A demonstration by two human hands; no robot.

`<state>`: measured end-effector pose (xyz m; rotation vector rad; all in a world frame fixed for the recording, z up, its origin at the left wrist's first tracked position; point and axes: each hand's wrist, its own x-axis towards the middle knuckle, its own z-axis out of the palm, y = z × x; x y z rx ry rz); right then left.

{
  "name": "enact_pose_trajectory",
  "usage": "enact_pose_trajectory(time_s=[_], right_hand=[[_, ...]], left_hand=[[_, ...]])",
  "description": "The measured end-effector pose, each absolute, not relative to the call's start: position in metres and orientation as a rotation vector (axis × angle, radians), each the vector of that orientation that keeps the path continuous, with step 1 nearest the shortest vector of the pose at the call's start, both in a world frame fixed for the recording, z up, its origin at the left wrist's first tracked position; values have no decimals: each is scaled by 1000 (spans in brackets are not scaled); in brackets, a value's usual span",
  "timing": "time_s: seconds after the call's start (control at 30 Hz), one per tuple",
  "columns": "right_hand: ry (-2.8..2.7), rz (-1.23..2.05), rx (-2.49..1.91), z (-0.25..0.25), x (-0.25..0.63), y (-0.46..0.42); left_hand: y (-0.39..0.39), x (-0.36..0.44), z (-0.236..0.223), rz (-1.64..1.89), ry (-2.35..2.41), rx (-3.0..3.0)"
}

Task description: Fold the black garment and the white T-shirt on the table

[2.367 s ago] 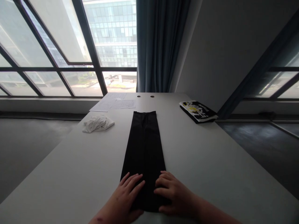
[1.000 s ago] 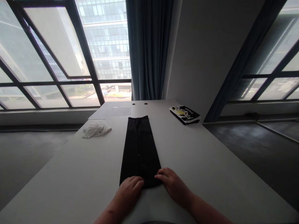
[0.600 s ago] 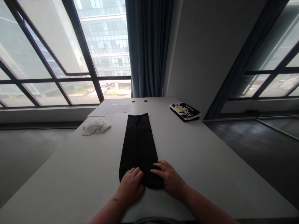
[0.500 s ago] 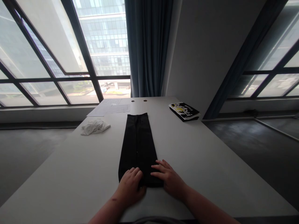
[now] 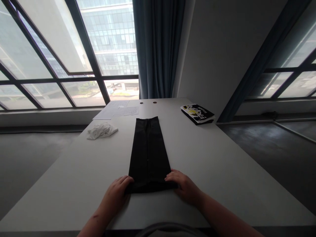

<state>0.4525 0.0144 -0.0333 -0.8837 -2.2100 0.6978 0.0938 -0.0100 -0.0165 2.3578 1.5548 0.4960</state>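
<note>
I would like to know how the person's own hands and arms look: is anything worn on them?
The left hand and right hand wear no gloves, and no ring shows. The left forearm and right forearm show no sleeve, watch or bracelet. The left forearm has a small mark near the wrist.

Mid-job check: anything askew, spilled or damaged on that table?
The white bundle lies crumpled, unlike the mostly flat black cloth. The printed item sits askew by the right edge of the table. I see no spill or obvious damage.
</note>
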Motion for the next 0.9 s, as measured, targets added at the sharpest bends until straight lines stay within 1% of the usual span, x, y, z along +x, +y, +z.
enact_pose_trajectory(time_s=[0.2, 0.3, 0.47, 0.6, 0.73, 0.9], right_hand=[[-2231, 660, -792, -39, 454, 15], [-2256, 693, -781, -35, 457, 9], [-2170, 908, -1050, -12, 459, -2], [-2092, 1033, -1153, 8, 454, 14], [-1972, 916, -1262, 12, 446, 55], [-2040, 644, -1528, -10, 445, 88]], left_hand=[[-7, 84, -29, 504, 1234, 2474], [-6, 85, -29, 497, 1108, 2507], [-15, 91, -3, 439, 1228, 2250], [-3, 101, 19, 514, 1336, 2127], [41, 109, 21, 589, 1483, 2076], [78, 112, -1, 488, 1698, 2103]])
